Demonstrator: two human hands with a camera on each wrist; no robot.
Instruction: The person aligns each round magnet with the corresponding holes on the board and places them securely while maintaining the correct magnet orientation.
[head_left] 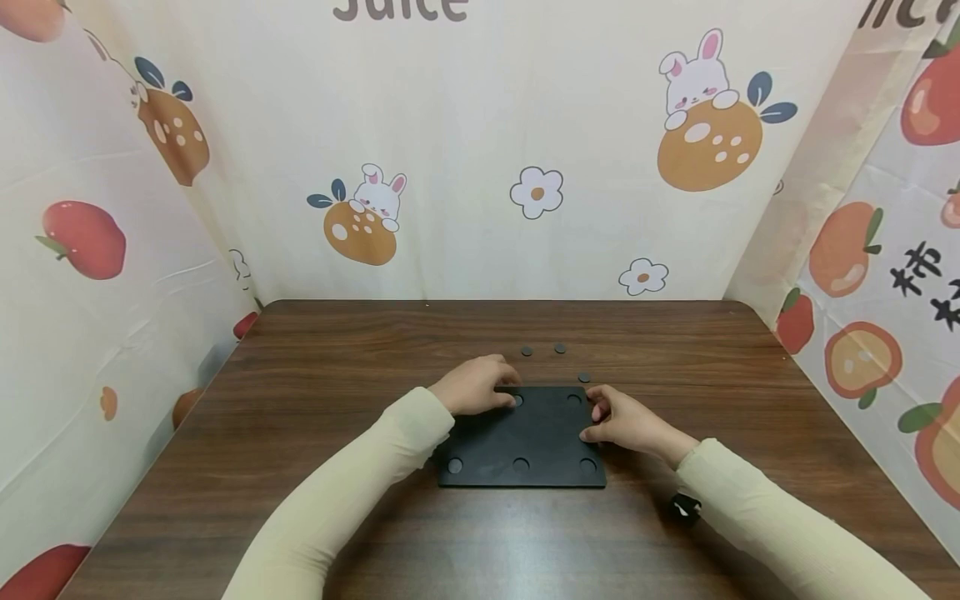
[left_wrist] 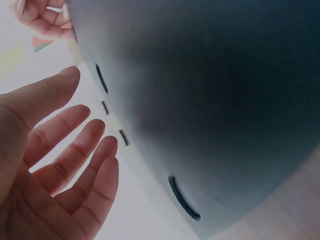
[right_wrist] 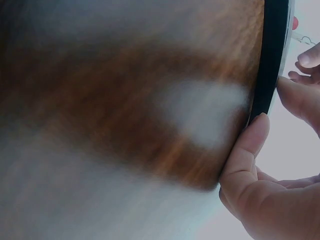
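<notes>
A flat black board [head_left: 551, 433] with round recesses lies on the table. My left hand [head_left: 476, 385] is over its far left part, fingers spread and relaxed. In the left wrist view, the left thumb [left_wrist: 60, 87] is beside the board's edge, and nothing shows between thumb and fingers. A grey disc [head_left: 517, 401] appears in the recess by that thumb; whether they touch is unclear. My right hand [head_left: 626, 421] holds the board's right edge, its thumb and curled forefinger against the side. Another grey disc [head_left: 455, 466] appears in the near left recess.
Beyond the board, small dark discs lie on the brown wooden table [head_left: 337, 350]: one disc [head_left: 527, 351], a second disc [head_left: 559, 348] and a third disc [head_left: 584, 377] nearer its far right corner. A printed curtain [head_left: 465, 100] surrounds the table's back and sides.
</notes>
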